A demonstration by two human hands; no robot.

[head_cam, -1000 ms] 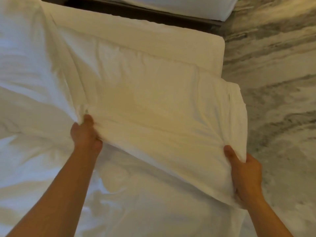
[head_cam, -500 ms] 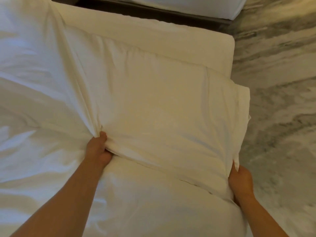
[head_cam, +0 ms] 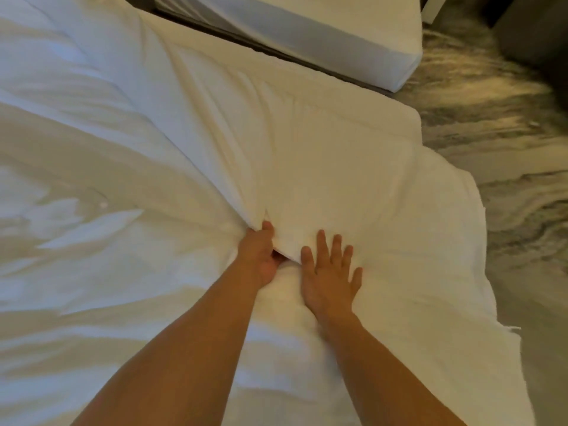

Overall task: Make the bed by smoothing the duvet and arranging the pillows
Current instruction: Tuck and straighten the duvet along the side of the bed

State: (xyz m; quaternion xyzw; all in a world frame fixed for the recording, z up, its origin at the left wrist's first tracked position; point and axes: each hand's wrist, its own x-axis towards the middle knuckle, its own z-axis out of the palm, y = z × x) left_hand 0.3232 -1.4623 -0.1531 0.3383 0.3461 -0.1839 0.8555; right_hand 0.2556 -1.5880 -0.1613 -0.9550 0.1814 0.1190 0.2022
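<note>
A white duvet [head_cam: 338, 167] covers the bed, its folded edge lying across the middle of the head view. My left hand [head_cam: 261, 256] pinches a bunched fold of that edge, thumb on top and fingers tucked under the cloth. Just to its right, my right hand [head_cam: 330, 272] rests flat on the duvet with fingers spread, holding nothing. Wrinkled white bedding [head_cam: 76, 226] spreads out to the left. I see no pillows in this view.
A second white bed [head_cam: 338, 35] stands at the top, separated by a narrow dark gap [head_cam: 261, 47]. Grey marbled floor [head_cam: 507, 133] runs along the right side of the bed. The duvet's frayed corner [head_cam: 510, 330] hangs over the right edge.
The lifted duvet fold has come down flat on the bed. My right hand let go of the right corner and moved left to lie flat beside my left hand, which still grips the fold.
</note>
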